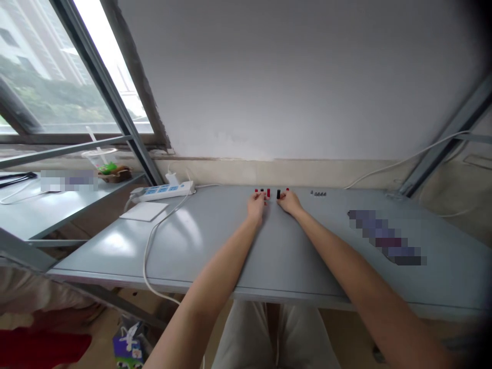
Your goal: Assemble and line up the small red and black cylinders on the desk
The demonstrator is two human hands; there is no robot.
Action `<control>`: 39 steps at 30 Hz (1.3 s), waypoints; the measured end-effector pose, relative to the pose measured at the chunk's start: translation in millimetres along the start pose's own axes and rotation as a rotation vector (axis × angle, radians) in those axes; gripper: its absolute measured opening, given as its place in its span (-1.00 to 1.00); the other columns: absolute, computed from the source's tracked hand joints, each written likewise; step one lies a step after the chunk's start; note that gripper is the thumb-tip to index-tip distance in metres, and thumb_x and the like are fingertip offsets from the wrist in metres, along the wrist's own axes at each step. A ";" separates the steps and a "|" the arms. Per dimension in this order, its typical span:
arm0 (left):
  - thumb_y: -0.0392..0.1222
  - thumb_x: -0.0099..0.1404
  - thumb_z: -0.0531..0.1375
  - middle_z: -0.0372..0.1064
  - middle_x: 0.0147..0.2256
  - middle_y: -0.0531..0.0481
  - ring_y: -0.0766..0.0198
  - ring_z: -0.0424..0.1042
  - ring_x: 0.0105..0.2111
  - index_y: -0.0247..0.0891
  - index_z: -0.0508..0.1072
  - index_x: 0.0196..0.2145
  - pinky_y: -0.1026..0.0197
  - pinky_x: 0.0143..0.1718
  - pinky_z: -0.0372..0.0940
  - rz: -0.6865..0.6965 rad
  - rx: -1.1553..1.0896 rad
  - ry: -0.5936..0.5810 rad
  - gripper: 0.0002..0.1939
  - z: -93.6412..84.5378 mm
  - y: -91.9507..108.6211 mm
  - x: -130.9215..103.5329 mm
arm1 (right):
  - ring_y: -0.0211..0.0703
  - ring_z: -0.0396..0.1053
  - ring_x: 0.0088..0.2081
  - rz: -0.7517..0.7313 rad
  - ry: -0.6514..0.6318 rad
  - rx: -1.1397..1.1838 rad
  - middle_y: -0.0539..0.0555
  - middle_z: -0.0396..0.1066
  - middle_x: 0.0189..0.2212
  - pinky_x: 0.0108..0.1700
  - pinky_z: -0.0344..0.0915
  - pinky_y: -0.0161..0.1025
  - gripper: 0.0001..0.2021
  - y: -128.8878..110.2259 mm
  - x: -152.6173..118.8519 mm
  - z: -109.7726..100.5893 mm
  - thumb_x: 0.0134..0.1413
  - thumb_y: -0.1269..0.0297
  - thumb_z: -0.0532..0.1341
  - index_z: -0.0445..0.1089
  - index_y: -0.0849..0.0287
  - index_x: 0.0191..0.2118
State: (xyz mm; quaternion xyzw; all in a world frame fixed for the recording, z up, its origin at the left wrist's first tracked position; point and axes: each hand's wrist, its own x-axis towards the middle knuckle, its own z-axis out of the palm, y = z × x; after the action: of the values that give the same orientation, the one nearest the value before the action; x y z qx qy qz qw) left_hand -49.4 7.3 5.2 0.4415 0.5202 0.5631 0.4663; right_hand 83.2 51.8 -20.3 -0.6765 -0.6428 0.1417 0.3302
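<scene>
Two hands, left hand (256,206) and right hand (289,202), are resting behind one power strip's (162,191) right side, where about five small red and black pieces (268,193) are standing.

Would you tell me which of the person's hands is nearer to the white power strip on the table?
Left. The left hand lies on the table to the right of the power strip; the right hand rests farther right, beyond the left hand.
</scene>
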 end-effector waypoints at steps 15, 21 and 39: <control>-0.25 0.21 0.05 0.39 -0.48 -0.06 0.36 0.31 -0.48 -0.30 0.39 -0.42 0.28 -0.36 0.23 0.101 0.149 -0.035 -0.85 3.9 -13.3 9.9 | -0.02 0.39 -0.27 0.076 0.033 -0.084 0.16 0.45 -0.39 -0.21 0.24 -0.12 -0.94 -8.0 6.4 13.4 -0.14 0.28 0.21 0.40 0.13 -0.48; -0.27 0.15 0.10 0.30 -0.59 -0.01 0.27 0.30 -0.47 -0.26 0.40 -0.54 0.22 -0.30 0.19 0.399 0.498 -0.175 -0.85 6.8 -26.2 4.3 | -0.01 0.39 -0.29 -0.031 0.022 -0.122 0.15 0.45 -0.40 -0.23 0.23 -0.14 -0.91 8.2 0.3 -5.4 -0.13 0.24 0.21 0.40 0.12 -0.50; -0.25 0.18 0.04 0.38 -0.51 -0.02 0.33 0.27 -0.51 -0.32 0.49 -0.42 0.27 -0.39 0.18 0.483 0.833 -0.418 -0.78 5.1 -24.8 -8.1 | 0.02 0.35 -0.09 0.111 0.059 -0.227 0.21 0.43 -0.16 -0.10 0.20 -0.16 -0.59 46.4 23.1 -18.7 -0.12 0.01 0.22 0.42 0.18 -0.18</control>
State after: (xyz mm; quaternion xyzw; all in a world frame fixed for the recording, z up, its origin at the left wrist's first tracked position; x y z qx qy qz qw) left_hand -41.3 0.8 -19.3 0.7998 0.4791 0.3001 0.2018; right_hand 133.9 71.1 -30.2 -0.7481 -0.6062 0.0663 0.2618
